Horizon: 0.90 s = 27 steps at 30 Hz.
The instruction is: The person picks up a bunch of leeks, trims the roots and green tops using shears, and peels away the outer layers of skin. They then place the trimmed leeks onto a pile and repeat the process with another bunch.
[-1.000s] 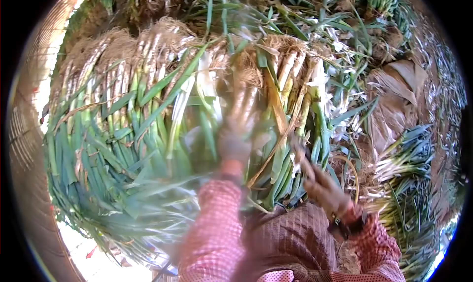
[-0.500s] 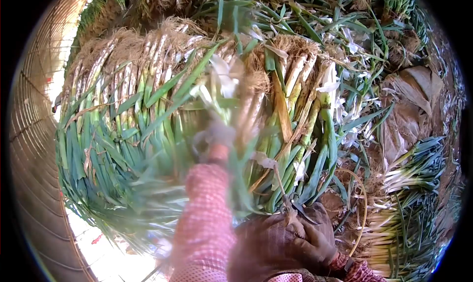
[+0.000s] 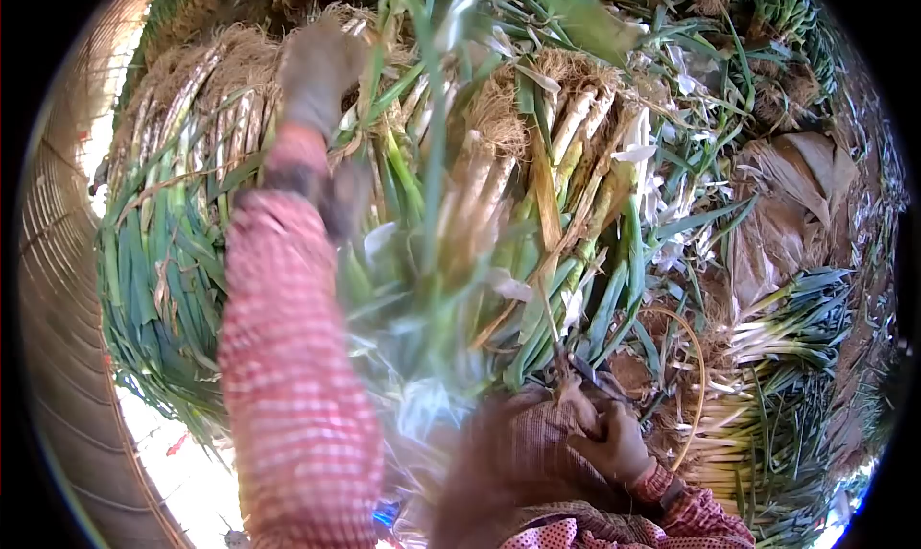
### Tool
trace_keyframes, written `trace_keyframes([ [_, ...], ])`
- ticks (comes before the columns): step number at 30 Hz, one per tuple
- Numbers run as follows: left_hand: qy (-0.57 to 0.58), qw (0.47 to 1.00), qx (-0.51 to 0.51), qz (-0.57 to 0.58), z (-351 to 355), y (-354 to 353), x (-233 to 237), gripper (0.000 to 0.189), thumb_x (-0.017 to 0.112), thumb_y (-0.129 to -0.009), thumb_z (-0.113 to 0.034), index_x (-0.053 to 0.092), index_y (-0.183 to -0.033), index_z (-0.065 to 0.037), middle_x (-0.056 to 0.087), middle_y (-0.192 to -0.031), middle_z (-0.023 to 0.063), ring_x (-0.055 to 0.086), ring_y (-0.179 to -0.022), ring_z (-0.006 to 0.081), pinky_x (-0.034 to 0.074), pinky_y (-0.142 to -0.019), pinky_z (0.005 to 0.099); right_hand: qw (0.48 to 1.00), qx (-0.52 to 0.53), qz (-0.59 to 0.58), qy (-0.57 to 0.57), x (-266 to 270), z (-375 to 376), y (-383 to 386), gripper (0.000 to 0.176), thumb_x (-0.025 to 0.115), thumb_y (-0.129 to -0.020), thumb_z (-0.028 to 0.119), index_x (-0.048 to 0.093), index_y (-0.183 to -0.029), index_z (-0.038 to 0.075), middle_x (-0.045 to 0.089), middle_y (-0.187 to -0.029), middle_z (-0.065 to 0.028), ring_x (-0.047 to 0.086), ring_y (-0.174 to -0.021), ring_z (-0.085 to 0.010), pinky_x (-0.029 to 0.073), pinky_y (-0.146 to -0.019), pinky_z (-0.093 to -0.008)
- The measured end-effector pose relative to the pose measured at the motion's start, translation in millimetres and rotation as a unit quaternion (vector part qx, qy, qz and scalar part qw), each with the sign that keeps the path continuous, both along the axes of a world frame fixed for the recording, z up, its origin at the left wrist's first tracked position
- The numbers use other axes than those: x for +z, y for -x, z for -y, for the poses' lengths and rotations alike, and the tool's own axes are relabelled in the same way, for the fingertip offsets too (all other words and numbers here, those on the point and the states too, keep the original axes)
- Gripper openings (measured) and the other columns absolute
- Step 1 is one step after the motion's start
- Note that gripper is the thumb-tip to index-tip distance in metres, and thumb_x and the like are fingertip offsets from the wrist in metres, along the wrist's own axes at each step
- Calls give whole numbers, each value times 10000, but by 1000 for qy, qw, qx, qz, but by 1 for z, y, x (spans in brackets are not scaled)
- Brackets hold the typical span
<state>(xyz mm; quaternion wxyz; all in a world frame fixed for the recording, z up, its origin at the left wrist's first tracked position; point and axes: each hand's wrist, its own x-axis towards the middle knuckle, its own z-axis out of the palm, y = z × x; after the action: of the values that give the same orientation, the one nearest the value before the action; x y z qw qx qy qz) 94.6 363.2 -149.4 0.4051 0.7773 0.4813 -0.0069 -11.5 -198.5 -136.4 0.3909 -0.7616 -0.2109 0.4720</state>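
My left hand [image 3: 317,69], gloved and in a pink checked sleeve, is raised to the upper left and grips a loose bunch of green leek leaves [image 3: 432,165] that streams down, blurred, in front of me. Behind it lies a big pile of leeks [image 3: 556,155] with pale stalks, dry brown roots and dark green leaves. My right hand [image 3: 609,439] rests low near my lap on brown checked cloth. It is closed around a small dark tool or stalk whose tip [image 3: 580,367] points up toward the pile; I cannot tell which it is.
A woven basket wall [image 3: 58,290] curves along the left. Smaller bundles of trimmed leeks [image 3: 796,328] lie at the right, beside crumpled brown sacking [image 3: 787,194]. Loose leaves and roots litter the ground at the top.
My left hand has swung up and to the left, lifting the leaves with it. My right hand has drawn back from the pile down to my lap.
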Motion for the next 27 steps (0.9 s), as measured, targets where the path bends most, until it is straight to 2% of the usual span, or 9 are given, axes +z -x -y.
trace_keyframes([
  [4,-124,989,-54,60,96,140,-74,312,694,-897,-355,736,-832,-52,693,-695,120,695,-699,254,565,-721,430,997,-7,74,32,-9,-7,-2,604,846,-795,222,492,-1222,-16,674,-870,-197,681,-698,-340,545,-623,-450],
  [5,-143,983,-112,-31,109,175,-102,391,752,-872,-389,727,-1010,-23,744,-882,141,719,-804,267,572,-779,432,996,-15,88,22,-9,-13,-7,557,833,-792,215,512,-1182,-19,670,-852,-194,668,-699,-367,537,-636,-469],
  [7,76,967,-49,-236,162,153,-51,887,795,-802,-577,524,-1403,16,636,-1269,239,600,-1222,355,465,-1063,468,993,-28,111,5,-10,-23,-15,464,808,-786,201,553,-1102,-24,662,-815,-189,643,-700,-420,521,-662,-507],
  [10,-56,958,-81,-268,207,160,-80,1471,877,-561,-736,173,-1567,75,368,-1480,376,361,-1423,485,358,-1154,515,996,-44,76,29,-10,-40,-19,376,780,-801,173,576,-1066,2,671,-856,-182,648,-784,-422,522,-710,-504],
  [16,-173,918,-132,-331,208,136,-107,990,898,-631,-569,425,-1265,26,569,-1238,284,585,-1139,443,488,-982,518,998,-18,35,51,-16,-46,-12,352,774,-833,222,613,-1073,20,716,-895,-202,687,-869,-388,535,-825,-474],
  [20,-139,936,-165,-278,210,155,-119,766,863,-704,-420,495,-1235,-8,659,-1059,248,665,-1019,396,527,-929,448,997,4,56,44,-21,-40,-7,399,790,-823,259,627,-1101,24,723,-890,-192,694,-850,-371,533,-839,-463],
  [23,3,988,-87,-128,226,160,-72,674,840,-718,-316,512,-1225,-15,666,-1097,226,683,-1002,372,540,-920,438,996,-7,79,29,-15,-27,-11,464,805,-808,263,612,-1150,16,725,-891,-186,696,-843,-362,523,-848,-461],
  [25,88,977,-75,-181,213,138,-25,666,842,-692,-227,538,-1246,-16,695,-1094,172,700,-971,288,562,-890,400,996,-34,75,38,-14,-15,-11,504,816,-798,260,598,-1178,10,727,-891,-181,698,-844,-353,522,-844,-458],
  [27,51,980,-135,-140,179,121,-10,645,848,-698,-200,566,-1249,-18,702,-1091,150,692,-969,255,565,-885,390,994,-61,69,50,-19,-4,-7,530,830,-793,256,588,-1194,8,732,-892,-171,704,-835,-337,537,-812,-445],
])
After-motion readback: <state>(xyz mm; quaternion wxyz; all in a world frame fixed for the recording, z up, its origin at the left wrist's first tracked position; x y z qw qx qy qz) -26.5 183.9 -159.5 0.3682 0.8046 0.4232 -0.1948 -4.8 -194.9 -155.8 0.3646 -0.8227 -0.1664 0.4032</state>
